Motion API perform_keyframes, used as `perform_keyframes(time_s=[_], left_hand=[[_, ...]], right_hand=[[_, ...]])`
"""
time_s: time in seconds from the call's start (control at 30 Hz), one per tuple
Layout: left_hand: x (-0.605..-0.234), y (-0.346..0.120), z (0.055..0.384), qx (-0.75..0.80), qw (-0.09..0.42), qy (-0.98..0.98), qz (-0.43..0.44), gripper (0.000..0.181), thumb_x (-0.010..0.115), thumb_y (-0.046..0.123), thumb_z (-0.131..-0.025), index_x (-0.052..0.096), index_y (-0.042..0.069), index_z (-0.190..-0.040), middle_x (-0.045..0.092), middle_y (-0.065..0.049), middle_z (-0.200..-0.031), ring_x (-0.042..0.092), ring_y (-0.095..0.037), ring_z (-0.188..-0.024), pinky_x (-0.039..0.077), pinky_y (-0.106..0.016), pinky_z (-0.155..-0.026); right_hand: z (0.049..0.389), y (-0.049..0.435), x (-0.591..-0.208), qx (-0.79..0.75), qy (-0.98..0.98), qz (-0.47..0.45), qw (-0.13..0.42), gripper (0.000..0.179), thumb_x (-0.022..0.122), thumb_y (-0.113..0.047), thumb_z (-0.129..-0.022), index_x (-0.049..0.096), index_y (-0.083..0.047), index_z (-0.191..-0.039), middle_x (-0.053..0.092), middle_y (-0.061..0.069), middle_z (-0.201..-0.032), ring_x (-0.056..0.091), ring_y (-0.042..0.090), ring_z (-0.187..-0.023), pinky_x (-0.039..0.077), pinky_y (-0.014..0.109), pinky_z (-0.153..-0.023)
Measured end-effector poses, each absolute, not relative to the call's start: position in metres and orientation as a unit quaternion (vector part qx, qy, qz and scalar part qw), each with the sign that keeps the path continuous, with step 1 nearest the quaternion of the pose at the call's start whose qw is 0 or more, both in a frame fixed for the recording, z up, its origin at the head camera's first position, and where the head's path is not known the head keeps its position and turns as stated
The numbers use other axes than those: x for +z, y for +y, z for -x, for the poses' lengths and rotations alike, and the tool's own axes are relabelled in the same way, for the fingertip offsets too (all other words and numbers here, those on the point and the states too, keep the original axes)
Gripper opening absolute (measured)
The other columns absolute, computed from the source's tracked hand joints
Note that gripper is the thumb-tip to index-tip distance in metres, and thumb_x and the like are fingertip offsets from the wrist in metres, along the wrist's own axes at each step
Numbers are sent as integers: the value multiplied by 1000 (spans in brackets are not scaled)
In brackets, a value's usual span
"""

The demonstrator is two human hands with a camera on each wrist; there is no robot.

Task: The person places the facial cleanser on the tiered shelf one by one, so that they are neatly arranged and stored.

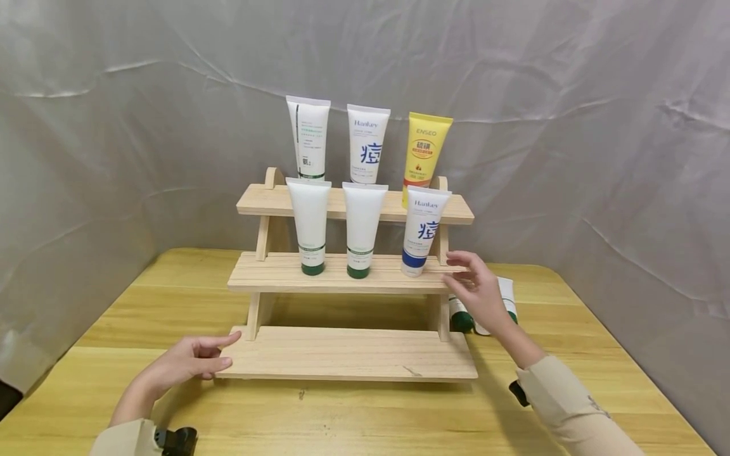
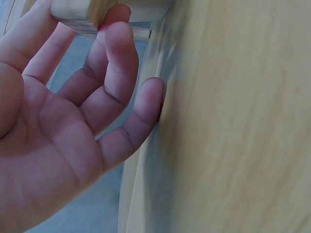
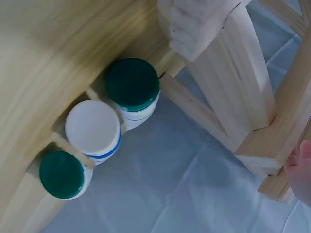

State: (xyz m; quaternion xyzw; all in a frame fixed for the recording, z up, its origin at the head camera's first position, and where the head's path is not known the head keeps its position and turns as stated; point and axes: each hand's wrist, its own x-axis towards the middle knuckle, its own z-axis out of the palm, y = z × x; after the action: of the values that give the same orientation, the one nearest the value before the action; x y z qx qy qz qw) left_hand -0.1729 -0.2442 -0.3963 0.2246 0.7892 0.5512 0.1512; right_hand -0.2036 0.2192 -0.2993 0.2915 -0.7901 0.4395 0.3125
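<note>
A three-tier wooden display rack point(image 1: 353, 354) stands on the table. My left hand point(image 1: 191, 361) holds the left end of its bottom shelf, thumb and fingers around the corner point(image 2: 73, 12). My right hand point(image 1: 479, 291) is at the middle shelf's right end, fingers loosely bent, no tube between them. Closest to it is a white tube with a blue band point(image 1: 422, 231), upright on that shelf. Two white tubes with green caps point(image 1: 310, 228) stand left of it. On the top shelf are a white tube point(image 1: 310, 136), a Hankey tube point(image 1: 367, 142) and a yellow tube point(image 1: 424, 152).
Behind the rack's right side, more tubes lie on the table, partly hidden by my right hand: two with green caps point(image 3: 133, 83) point(image 3: 61, 174) and one with a white cap point(image 3: 92, 127). A grey cloth point(image 1: 171, 126) hangs around the table point(image 1: 319, 418).
</note>
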Motion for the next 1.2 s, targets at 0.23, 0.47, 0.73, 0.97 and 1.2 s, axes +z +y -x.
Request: perform_keyframes(time_s=[0.23,0.47,0.73,0.97,1.2], left_hand=[[-396,-244,173,554,154,787,-224,52,56,10,-88,31,-13,-129,45,4,-65,46,-7,-55,44,-26,-53],[-398,-245,174,555,153,787,-221,52,56,10,-88,32,-13,-129,45,4,-64,46,-7,-55,44,-26,-53],[-397,-245,173,553,153,789,-221,53,55,10,-89,31,-12,-130,43,4,-63,45,-7,-55,43,-26,-53],[-397,-245,173,554,157,788,-218,52,55,10,-89,31,-11,-130,43,4,-64,45,-7,-55,43,-26,-53],[-396,-245,173,554,158,789,-215,53,55,10,-89,31,-12,-130,43,4,-64,45,-8,-55,43,-26,-54]], right_hand=[[209,237,-316,459,-761,-313,335,30,60,26,-68,55,16,-96,55,25,-94,58,23,-80,48,22,-69],[213,255,-326,470,-757,-307,335,26,61,24,-68,56,16,-92,57,24,-92,56,16,-85,46,19,-72],[207,269,-331,497,-755,-280,323,21,58,26,-70,58,15,-88,58,24,-86,56,8,-78,45,15,-67],[216,296,-352,537,-744,-255,305,14,62,11,-77,61,8,-90,61,13,-89,55,10,-83,44,14,-68],[274,372,-426,554,-757,-180,296,24,66,-2,-79,61,3,-103,62,12,-98,60,17,-85,48,20,-66]])
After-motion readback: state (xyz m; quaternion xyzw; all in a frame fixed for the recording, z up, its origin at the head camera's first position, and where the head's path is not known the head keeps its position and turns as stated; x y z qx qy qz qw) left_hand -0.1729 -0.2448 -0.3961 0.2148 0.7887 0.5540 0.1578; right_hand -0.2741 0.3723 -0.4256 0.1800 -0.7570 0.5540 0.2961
